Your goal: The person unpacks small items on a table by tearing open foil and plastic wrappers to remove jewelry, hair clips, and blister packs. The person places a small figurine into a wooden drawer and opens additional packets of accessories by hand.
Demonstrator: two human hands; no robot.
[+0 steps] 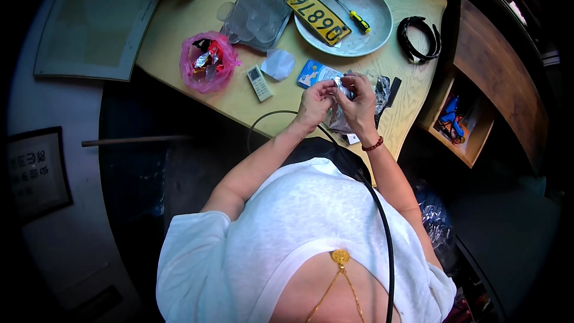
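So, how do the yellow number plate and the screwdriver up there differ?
The number plate is broad and flat; the screwdriver is slim, with a thicker handle. The plate juts over the rim of the round dish, while the screwdriver lies wholly inside it. Both show yellow and black.

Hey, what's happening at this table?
Someone in a white shirt is working bare-handed over a wooden table. The left hand and right hand pinch a small silvery piece between them; exactly what it is, I can't tell. A blue-and-white box lies just beyond the left hand, and a pink bag sits farther left.
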